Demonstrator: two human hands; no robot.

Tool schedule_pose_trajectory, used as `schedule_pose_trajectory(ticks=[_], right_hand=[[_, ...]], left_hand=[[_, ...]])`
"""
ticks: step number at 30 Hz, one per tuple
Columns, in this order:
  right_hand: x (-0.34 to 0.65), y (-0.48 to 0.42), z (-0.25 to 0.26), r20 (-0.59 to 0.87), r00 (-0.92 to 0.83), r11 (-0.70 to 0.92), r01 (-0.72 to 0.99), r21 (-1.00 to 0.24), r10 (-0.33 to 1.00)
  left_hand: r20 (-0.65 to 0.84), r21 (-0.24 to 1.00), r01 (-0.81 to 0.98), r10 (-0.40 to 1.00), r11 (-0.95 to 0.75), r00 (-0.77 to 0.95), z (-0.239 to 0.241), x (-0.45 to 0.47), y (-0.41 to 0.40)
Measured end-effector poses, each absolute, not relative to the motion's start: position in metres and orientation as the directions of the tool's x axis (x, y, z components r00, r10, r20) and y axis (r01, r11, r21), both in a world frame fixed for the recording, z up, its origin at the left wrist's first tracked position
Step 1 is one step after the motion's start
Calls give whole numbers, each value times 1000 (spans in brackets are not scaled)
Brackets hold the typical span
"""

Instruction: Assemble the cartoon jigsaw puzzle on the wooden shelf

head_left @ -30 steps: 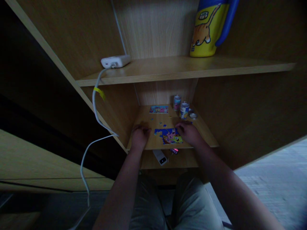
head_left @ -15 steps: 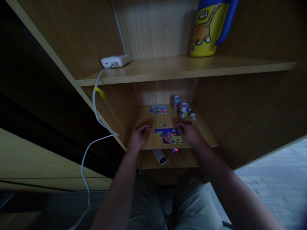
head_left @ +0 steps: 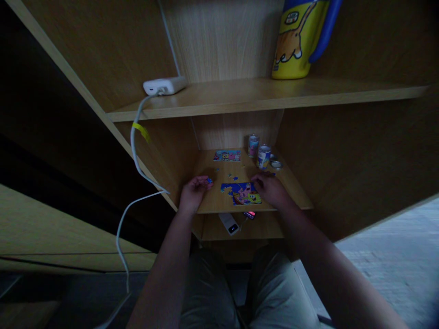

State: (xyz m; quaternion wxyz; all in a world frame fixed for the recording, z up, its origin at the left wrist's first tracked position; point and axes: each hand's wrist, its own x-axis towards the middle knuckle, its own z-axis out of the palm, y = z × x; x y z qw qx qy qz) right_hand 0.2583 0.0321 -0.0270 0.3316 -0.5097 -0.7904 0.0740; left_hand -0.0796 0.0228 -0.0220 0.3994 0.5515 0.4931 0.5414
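Observation:
A partly joined jigsaw puzzle (head_left: pixel 247 194) with blue, pink and yellow cartoon figures lies near the front of the middle shelf, its left side ragged. To its left, my left hand (head_left: pixel 195 191) is turned up, pinching a small blue puzzle piece (head_left: pixel 209 181) at its fingertips. My right hand (head_left: pixel 269 186) rests at the puzzle's upper right corner with fingers curled together; whatever they may hold is hidden. Beyond the puzzle lie a loose blue piece (head_left: pixel 235 178) and a few smaller ones. A picture card (head_left: pixel 227 155) with similar figures lies farther back.
Two small printed tins (head_left: pixel 263 157) stand at the back right, with round metal lids (head_left: pixel 276 165) beside them. Overhead, the upper shelf (head_left: pixel 233 98) bears a white power adapter (head_left: pixel 165 86) with a hanging cable and a yellow mug (head_left: pixel 295 45). Below lies a white power bank (head_left: pixel 229 224).
My left hand has moved slightly left and rolled palm up, so the blue puzzle piece in its fingers now shows. My right hand stays almost still at the puzzle's corner.

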Motion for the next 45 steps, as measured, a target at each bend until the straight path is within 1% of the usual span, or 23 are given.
schedule_pose_trajectory(ticks=[4, 11, 16, 20, 24, 28, 31, 38, 45], right_hand=[[258, 32, -26, 451, -266, 476, 753, -454, 852], [257, 31, -27, 461, -263, 476, 762, -440, 847], [257, 30, -23, 483, -279, 497, 763, -413, 830], [251, 25, -13, 501, -343, 554, 748, -366, 794], [230, 12, -6, 501, -453, 644, 695, -319, 737], [200, 7, -4, 496, -537, 712, 640, -288, 683], [182, 12, -4, 493, -566, 734, 623, -269, 661], [167, 23, -9, 519, -548, 734, 624, -268, 655], [167, 26, -17, 514, -528, 724, 604, -332, 676]], left_hand=[[209, 969, 147, 977, -200, -48, -23, -78, 22], [238, 925, 304, 971, -229, 9, -15, -75, 16], [232, 902, 361, 971, -236, 55, -14, -71, 16], [212, 903, 352, 968, -246, 132, -15, -66, 18], [196, 911, 320, 956, -260, 219, -12, -61, 17], [200, 918, 291, 948, -269, 246, -8, -60, 17], [205, 919, 282, 945, -275, 253, -7, -59, 16], [203, 921, 275, 941, -278, 271, -5, -61, 14], [224, 897, 320, 939, -303, 261, -7, -60, 17]])
